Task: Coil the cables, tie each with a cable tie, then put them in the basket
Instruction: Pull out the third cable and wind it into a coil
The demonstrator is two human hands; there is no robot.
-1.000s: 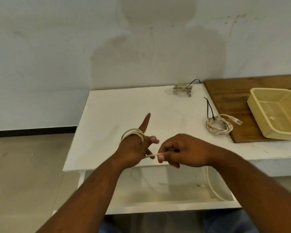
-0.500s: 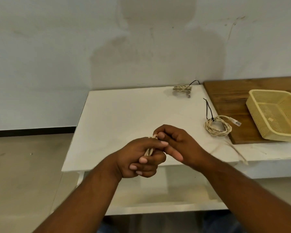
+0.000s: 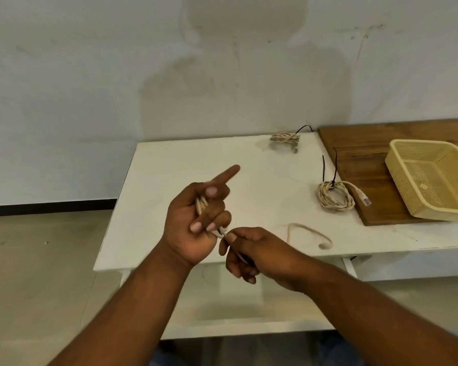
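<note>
cable: part-coiled in left hand above desk, tail trailing on it | grip: left curled round coil, 1 finger out; right hand apparently pinching strand | handling: light, limp, springy; hold across bunched loops

White table across the middle of the frame, backed against a pale wall. At the far edge, upper centre: a small tied coil, black tie curling up behind it. Right of centre: a larger tied coil at the edge of a wooden board covering the table's right part, plug resting on the wood. Near the front edge, lower right: a blurred loop of cream cable. On the board, far right: a yellow basket.
</note>
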